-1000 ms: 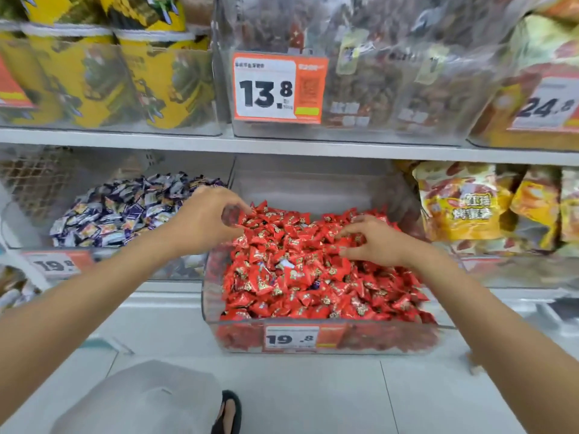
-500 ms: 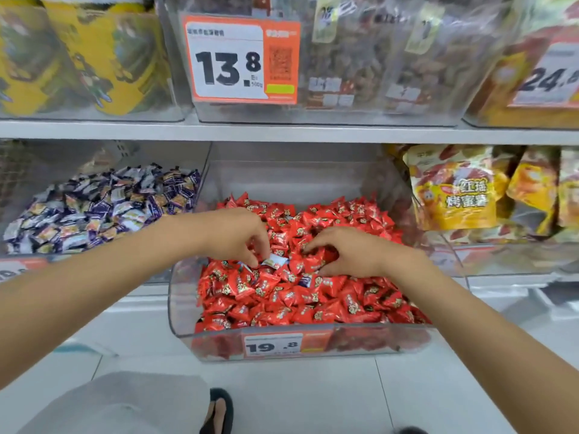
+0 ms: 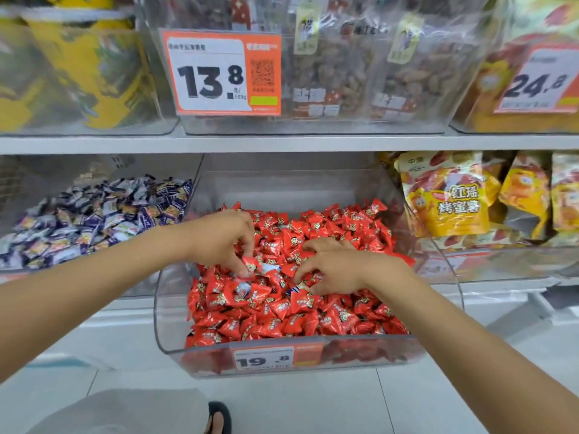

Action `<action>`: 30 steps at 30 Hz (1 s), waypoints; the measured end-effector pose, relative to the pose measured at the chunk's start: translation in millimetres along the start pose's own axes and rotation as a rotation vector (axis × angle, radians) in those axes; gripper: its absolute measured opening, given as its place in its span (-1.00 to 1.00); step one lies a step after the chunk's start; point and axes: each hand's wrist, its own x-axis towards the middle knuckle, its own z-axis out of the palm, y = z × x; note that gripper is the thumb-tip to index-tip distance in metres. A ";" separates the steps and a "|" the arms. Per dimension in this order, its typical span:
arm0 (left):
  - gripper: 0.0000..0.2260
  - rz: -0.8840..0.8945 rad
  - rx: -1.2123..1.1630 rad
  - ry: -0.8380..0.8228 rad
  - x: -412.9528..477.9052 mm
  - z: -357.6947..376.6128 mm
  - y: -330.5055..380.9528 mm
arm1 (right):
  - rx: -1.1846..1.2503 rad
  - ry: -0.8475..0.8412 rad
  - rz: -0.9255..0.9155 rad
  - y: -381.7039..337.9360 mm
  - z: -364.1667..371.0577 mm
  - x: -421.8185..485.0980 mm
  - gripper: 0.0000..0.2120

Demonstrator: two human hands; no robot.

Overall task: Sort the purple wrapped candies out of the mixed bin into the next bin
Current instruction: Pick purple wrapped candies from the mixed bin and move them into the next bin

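Reaching into the clear plastic mixed bin (image 3: pixel 166 314) at the centre of your view, both of your bare hands are down among the red foil-wrapped candies (image 3: pixel 344 227) that fill it. Your left hand (image 3: pixel 224 239) comes in from 8 o'clock with its fingers curled, and its thumb and forefinger pinch a single red-wrapped candy (image 3: pixel 250 264) just above the heap. Your right hand (image 3: pixel 340 270) comes in from 4 o'clock and lies palm down, its bent fingers pressed tip-first into the pile. I cannot tell whether it holds anything. Between your two hands a pale blue-and-white wrapper (image 3: pixel 270 268) shows among the red, and a second bluish wrapper (image 3: pixel 296 289) peeks out beside your right fingertips. Both are too washed out for you to call them purple with confidence. The purple-and-white wrapped candies (image 3: pixel 94 220) lie heaped in the next clear bin (image 3: pixel 37 183) at 9 o'clock, just beside the mixed bin's left wall. An orange-and-white price tag reading 19.8 (image 3: pixel 264 358) sits on the mixed bin's front at 6 o'clock. At 3 o'clock stand yellow printed snack bags (image 3: pixel 448 198). A grey shelf board (image 3: pixel 282 142) runs across above the bins, and at 12 o'clock an orange-framed label reading 13.8 (image 3: pixel 224 72) hangs on a clear tub. Down at 6 o'clock, the toe of a black sandal (image 3: pixel 219 418) rests on the pale floor.
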 end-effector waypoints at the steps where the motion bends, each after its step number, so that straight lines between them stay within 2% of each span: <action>1: -0.80 -0.034 -0.104 0.035 -1.3 -3.7 -0.1 | -0.019 -0.022 -0.008 -0.7 -0.3 0.3 -0.63; 4: -0.76 -0.102 -0.271 0.096 -4.3 -8.2 1.6 | 0.060 0.010 -0.031 1.7 2.9 0.4 -0.69; 6: -0.74 -0.126 -0.423 0.159 -5.5 -9.5 3.0 | 0.189 0.225 -0.061 8.9 1.4 -2.4 -0.85; 8: -0.70 -0.144 -0.607 0.200 -6.9 -13.8 4.0 | 0.308 0.466 -0.042 18.1 -4.0 -7.0 -0.79; 10: -0.74 -0.131 -0.701 0.157 -8.6 -20.9 4.1 | 0.378 0.629 -0.014 24.1 -8.7 -10.7 -0.79; 11: -0.76 -0.120 -0.737 0.090 -10.0 -23.5 3.9 | 0.457 0.653 -0.022 23.1 -11.2 -12.4 -0.84; 12: -0.67 -0.111 -0.775 0.008 -11.2 -24.9 3.2 | 0.558 0.628 -0.049 20.2 -13.2 -13.4 -0.85; 14: -0.50 -0.097 -0.808 -0.096 -14.1 -27.7 2.4 | 0.697 0.513 -0.112 10.2 -16.1 -12.5 -0.65; 15: -0.55 -0.088 -0.798 -0.085 -15.8 -29.4 3.1 | 0.704 0.471 -0.128 6.0 -15.7 -9.5 -0.61; 18: -0.72 -0.089 -0.826 0.022 -23.4 -32.2 2.2 | 0.715 0.461 -0.103 -3.7 -11.5 0.8 -0.82; 20: -0.70 -0.115 -0.808 0.083 -30.3 -33.1 1.6 | 0.775 0.447 -0.079 -7.6 -10.0 4.5 -0.85; 22: -0.68 -0.128 -0.619 0.112 -35.7 -32.3 -0.4 | 0.790 0.409 -0.065 -10.4 -8.9 9.4 -0.82; 26: -0.52 -0.103 -0.207 0.090 -36.8 -25.4 -6.0 | 0.573 0.378 -0.053 -34.2 0.4 28.9 -0.91; 28: -0.64 -0.084 -0.195 0.083 -36.7 -22.7 -6.1 | 0.347 0.312 -0.049 -43.7 8.6 40.3 -0.77; 30: -0.76 -0.065 -0.211 0.050 -33.1 -19.5 -1.2 | 0.291 0.267 -0.038 -39.6 9.0 45.1 -0.75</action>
